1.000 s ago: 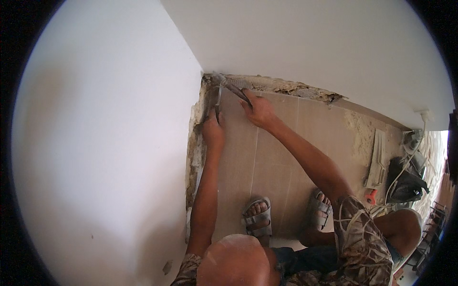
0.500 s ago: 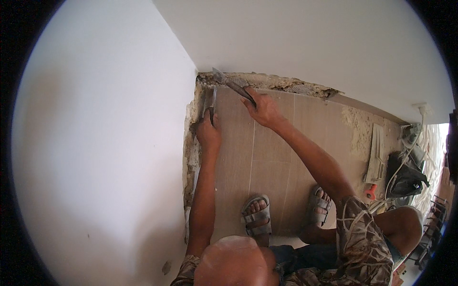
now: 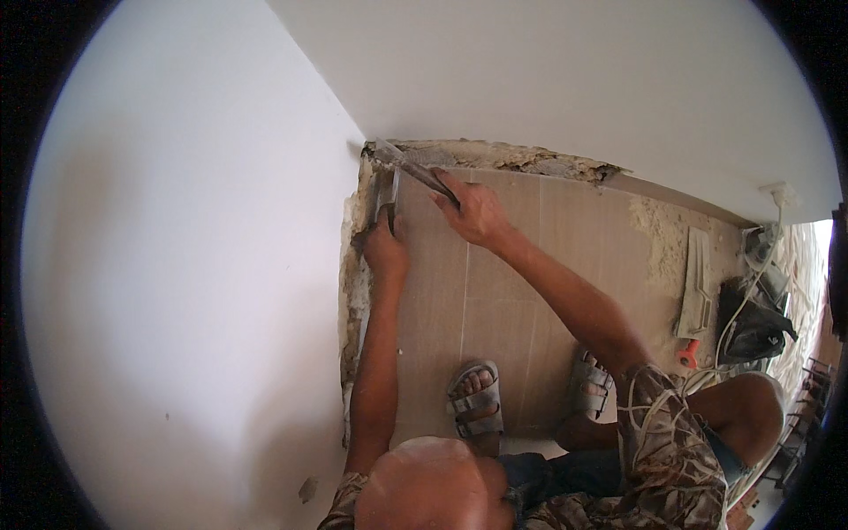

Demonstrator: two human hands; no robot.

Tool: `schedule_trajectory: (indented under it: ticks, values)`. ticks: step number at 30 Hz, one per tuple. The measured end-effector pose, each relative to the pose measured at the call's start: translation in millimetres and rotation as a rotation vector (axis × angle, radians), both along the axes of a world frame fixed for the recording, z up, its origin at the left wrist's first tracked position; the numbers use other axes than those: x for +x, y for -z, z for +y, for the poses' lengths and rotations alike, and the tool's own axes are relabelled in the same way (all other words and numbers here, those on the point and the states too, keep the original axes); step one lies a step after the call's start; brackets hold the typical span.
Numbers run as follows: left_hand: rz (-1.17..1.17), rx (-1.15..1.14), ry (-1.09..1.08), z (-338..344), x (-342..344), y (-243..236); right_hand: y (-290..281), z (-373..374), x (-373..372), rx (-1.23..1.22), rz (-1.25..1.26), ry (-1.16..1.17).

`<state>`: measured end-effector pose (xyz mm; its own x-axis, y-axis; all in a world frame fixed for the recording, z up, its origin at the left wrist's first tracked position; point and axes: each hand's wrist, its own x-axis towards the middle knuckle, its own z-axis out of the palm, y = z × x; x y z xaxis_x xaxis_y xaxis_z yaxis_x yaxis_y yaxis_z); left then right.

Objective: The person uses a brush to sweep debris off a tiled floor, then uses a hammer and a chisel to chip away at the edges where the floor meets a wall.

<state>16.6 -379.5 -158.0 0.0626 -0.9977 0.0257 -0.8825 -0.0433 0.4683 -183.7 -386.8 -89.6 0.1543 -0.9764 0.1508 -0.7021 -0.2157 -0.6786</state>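
Far to the right of the wall corner [image 3: 363, 140], a black bag [image 3: 751, 334] and a pale flat tool [image 3: 695, 283] are lying; crumbling masonry [image 3: 530, 161] is flanking the corner. Against it, a slanting scraper [image 3: 417, 171] is showing a grey blade and dark handle, which the right hand [image 3: 481, 215] is gripping. Just below the corner, the left hand [image 3: 385, 252] is curling around a dark-handled tool [image 3: 389, 210].
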Motion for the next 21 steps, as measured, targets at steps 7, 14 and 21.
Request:
schedule_trajectory:
  ticks: [7, 14, 21]
  values:
    - [0.017, -0.018, 0.012, -1.7, -4.2, -0.8, 11.4, -10.9, -8.3, 0.127, 0.248, -0.118]
    - [-0.06, -0.098, 0.02, 11.0, 23.4, 19.3, -13.7, -2.6, 6.4, -0.013, -0.106, 0.021]
    - [-0.035, 0.051, -0.009, 12.6, -9.4, -11.6, 20.3, 2.2, -6.8, 0.047, 0.165, -0.046]
